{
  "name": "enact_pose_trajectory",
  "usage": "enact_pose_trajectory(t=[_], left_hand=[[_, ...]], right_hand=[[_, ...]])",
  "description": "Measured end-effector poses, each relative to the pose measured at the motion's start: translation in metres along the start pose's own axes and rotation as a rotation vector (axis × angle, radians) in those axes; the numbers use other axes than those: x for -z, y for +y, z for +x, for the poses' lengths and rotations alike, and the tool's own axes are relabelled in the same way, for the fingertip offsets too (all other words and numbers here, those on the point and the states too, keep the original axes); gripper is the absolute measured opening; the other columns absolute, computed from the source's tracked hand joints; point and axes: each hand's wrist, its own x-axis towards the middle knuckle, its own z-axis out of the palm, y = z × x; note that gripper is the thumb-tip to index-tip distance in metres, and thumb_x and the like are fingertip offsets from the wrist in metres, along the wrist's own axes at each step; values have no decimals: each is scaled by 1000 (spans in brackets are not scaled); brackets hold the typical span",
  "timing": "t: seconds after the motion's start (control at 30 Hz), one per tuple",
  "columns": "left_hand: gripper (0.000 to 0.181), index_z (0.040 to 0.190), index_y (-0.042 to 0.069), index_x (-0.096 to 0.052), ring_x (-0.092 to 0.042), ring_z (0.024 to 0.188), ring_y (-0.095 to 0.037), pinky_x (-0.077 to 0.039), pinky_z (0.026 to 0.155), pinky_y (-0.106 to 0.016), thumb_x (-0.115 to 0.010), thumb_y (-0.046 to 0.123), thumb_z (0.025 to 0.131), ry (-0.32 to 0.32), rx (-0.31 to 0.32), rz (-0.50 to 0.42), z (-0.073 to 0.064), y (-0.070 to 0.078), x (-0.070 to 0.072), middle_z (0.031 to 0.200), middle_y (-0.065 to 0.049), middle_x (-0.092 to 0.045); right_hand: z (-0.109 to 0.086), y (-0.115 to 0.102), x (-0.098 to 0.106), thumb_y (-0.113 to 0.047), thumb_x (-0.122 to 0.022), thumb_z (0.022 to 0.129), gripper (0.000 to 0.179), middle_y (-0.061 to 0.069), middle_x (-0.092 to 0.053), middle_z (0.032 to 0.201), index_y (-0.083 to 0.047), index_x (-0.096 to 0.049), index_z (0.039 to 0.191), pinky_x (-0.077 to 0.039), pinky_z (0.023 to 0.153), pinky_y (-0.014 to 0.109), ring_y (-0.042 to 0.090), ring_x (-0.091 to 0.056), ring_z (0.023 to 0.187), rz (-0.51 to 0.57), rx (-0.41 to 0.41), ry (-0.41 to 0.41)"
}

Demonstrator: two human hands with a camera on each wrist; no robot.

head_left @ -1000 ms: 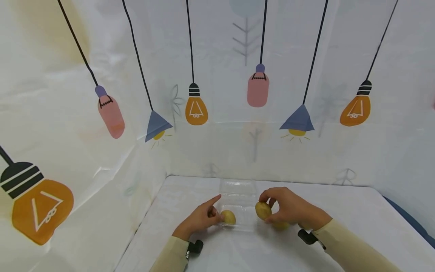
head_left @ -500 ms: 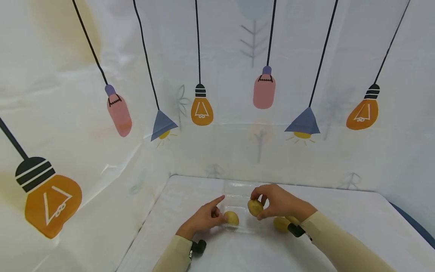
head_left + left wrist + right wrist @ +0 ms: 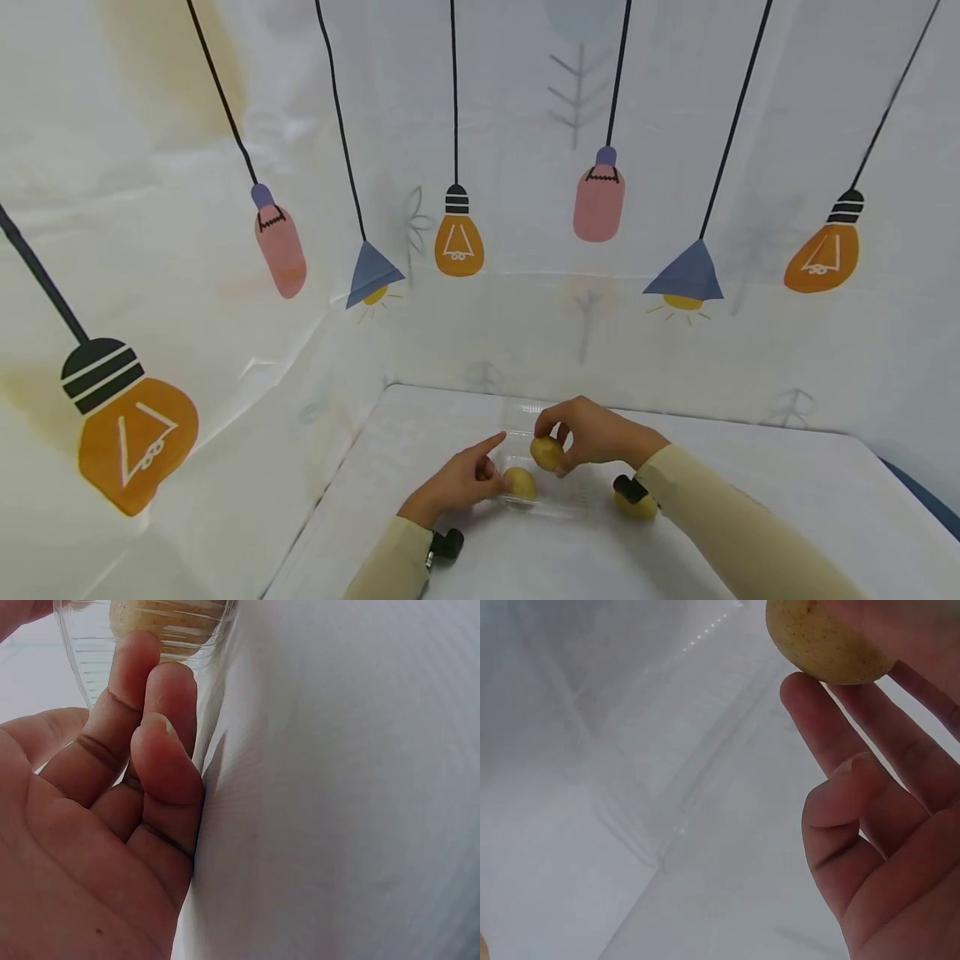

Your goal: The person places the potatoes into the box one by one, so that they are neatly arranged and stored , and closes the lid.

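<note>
A clear plastic container stands on the white table with its lid folded back. One potato lies in its left part; the left wrist view shows this potato through the ribbed wall. My left hand holds the container's left side, index finger stretched along the edge and other fingers curled against the wall. Above the container, my right hand pinches a second potato, whose lower side appears in the right wrist view, where the little finger is bent clear of the potato.
Another potato rests on the table right of the container, partly covered by the right wrist's black camera. A white sheet printed with lamps hangs behind the table and on the left.
My right hand has carried its potato left, from beside the container's right edge to above it. The left hand keeps its place at the container. The head view has shifted slightly.
</note>
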Motion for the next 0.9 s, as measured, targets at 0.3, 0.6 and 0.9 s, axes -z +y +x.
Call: enact_pose_trajectory(t=[0.3,0.6,0.9], left_hand=[[83,166,11,-36,-56,72,-8,-47,66,-24,-78,36,99,-3,-8,2,-1,3,1,85,3,-65],[82,165,11,-37,-57,72,-7,-49,68,-24,-78,36,99,1,-6,1,1,-1,0,86,4,-66],[83,166,13,-36,-57,73,-6,-48,68,-24,-78,37,98,-1,-3,10,-2,-2,1,86,7,-65]], right_hand=[[22,2,-12,-5,-98,73,53,-10,-72,113,-21,-76,117,-59,77,29,17,-71,97,-18,20,6],[34,7,-23,-10,-98,75,48,-13,-72,113,-21,-77,117,-57,78,30,18,-68,94,-87,18,-1],[40,12,-28,-9,-98,74,49,-12,-72,111,-21,-77,117,-56,73,30,19,-67,91,-80,32,0]])
